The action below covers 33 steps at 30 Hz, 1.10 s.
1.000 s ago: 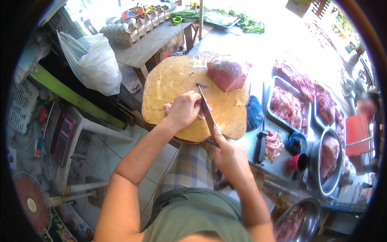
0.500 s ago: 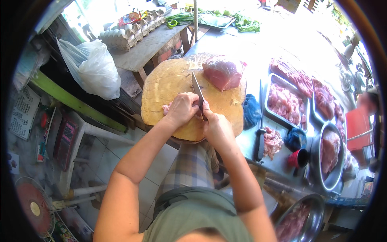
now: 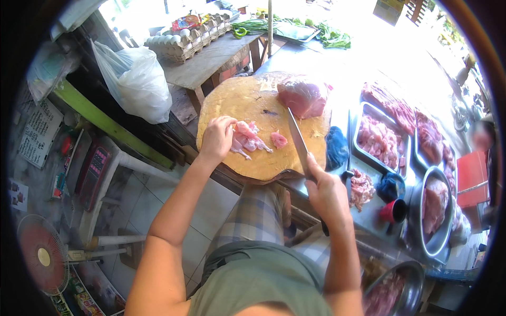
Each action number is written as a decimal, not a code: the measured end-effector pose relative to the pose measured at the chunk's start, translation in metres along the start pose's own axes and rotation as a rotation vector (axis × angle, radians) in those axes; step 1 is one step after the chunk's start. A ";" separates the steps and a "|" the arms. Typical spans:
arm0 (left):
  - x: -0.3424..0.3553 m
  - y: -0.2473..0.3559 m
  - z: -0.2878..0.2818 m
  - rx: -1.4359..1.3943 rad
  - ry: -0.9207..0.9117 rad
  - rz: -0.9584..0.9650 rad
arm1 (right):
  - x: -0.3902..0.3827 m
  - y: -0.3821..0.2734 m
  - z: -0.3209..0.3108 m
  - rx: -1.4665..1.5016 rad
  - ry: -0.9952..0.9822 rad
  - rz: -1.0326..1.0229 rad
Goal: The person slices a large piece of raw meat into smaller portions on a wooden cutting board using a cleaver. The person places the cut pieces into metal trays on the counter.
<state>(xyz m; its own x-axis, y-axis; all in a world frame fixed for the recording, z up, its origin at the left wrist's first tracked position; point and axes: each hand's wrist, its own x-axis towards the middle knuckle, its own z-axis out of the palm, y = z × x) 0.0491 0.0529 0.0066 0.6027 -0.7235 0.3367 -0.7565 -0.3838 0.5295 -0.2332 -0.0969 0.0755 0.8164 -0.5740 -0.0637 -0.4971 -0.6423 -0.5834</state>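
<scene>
On the thick round wooden chopping board, my left hand is closed at the edge of a pale pink cut of raw meat, fingertips curled on it. A smaller scrap of meat lies apart, just to its right. My right hand grips the handle of a knife near the board's right edge. The long blade slants up and left over the board, off the small pieces. At the board's far right sits a large dark pink chunk of meat.
Right of the board are a blue bundle, a metal tray of cut meat, a red cup and a steel bowl with meat. Egg trays and greens lie farther back. A white plastic bag hangs left.
My right hand has drawn the knife right, away from the meat. My left hand has shifted left, uncovering the pale cut and the small scrap. The view has shifted slightly.
</scene>
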 end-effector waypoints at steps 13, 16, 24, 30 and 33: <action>-0.015 0.028 0.058 -0.293 0.265 -0.199 | 0.026 -0.074 0.090 0.040 -0.079 -0.160; -0.016 0.025 0.066 -0.482 0.396 -0.261 | 0.027 -0.074 0.090 0.184 -0.086 -0.143; -0.008 -0.011 0.046 -1.999 0.532 -0.421 | 0.004 -0.071 0.042 0.632 -0.170 -0.172; 0.013 0.031 0.017 -2.044 0.558 -0.437 | -0.035 -0.007 -0.010 0.641 0.261 -0.048; 0.030 0.082 0.021 -2.031 0.465 -0.447 | -0.068 0.034 -0.028 0.703 0.407 0.170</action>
<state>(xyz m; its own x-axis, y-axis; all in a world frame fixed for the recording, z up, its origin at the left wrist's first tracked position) 0.0000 -0.0126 0.0441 0.8626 -0.5014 -0.0673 0.4849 0.7813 0.3930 -0.3141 -0.0937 0.0832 0.5092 -0.8604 0.0221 -0.1944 -0.1399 -0.9709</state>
